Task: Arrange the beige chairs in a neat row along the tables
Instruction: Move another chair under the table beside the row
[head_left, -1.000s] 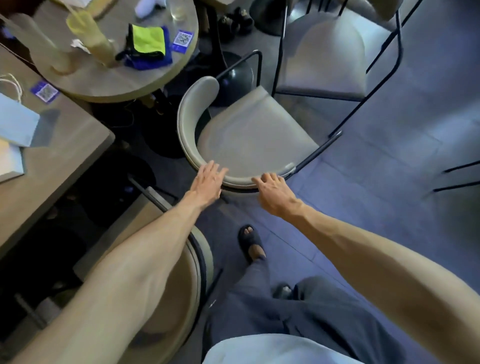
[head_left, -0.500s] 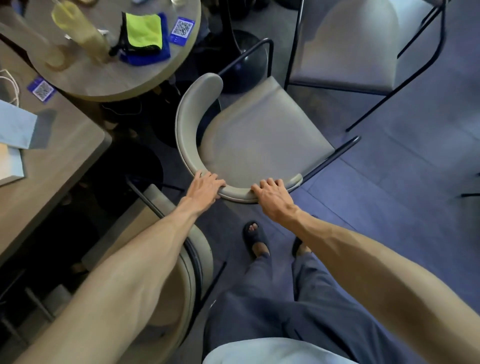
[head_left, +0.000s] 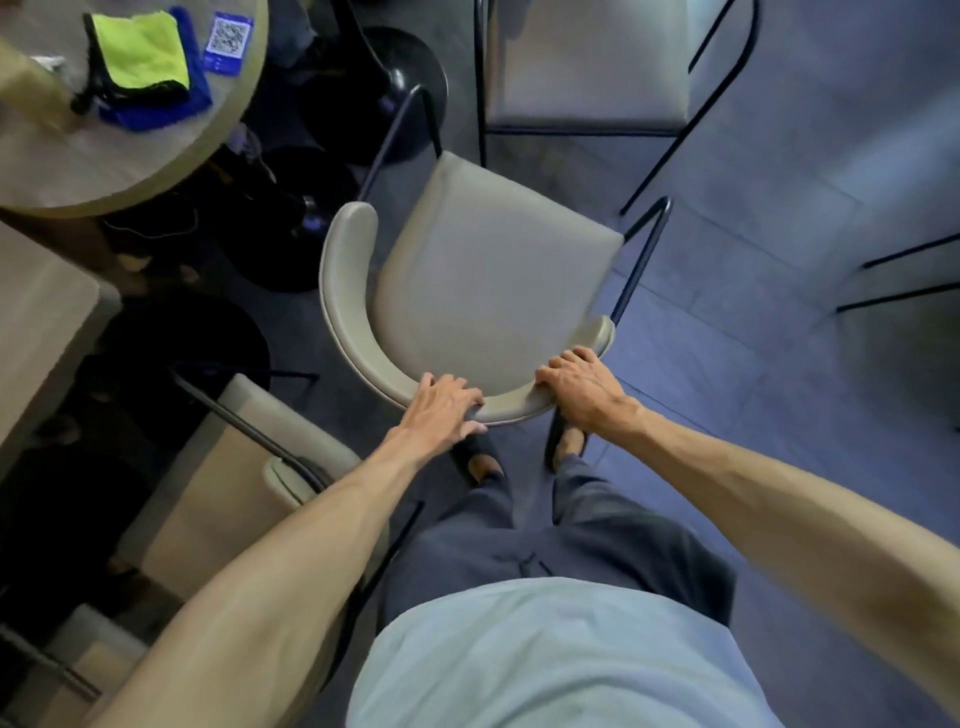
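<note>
A beige chair (head_left: 488, 291) stands on the floor directly ahead of the person, its seat facing away, near a round table (head_left: 156, 156). Both hands clamp its curved backrest: left hand (head_left: 441, 410) at the middle, right hand (head_left: 584, 387) towards the right end. Pushed carelessly, its black legs could likely snag the second chair (head_left: 587, 62) just beyond or the table base (head_left: 363, 93).

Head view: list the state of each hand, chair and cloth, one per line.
left hand: gripping the curved backrest
right hand: gripping the backrest's right end
held chair: upright, seat empty
near chair: upright, by the person's left arm
far chair: upright, untouched
yellow-green cloth: folded on the round table
</note>
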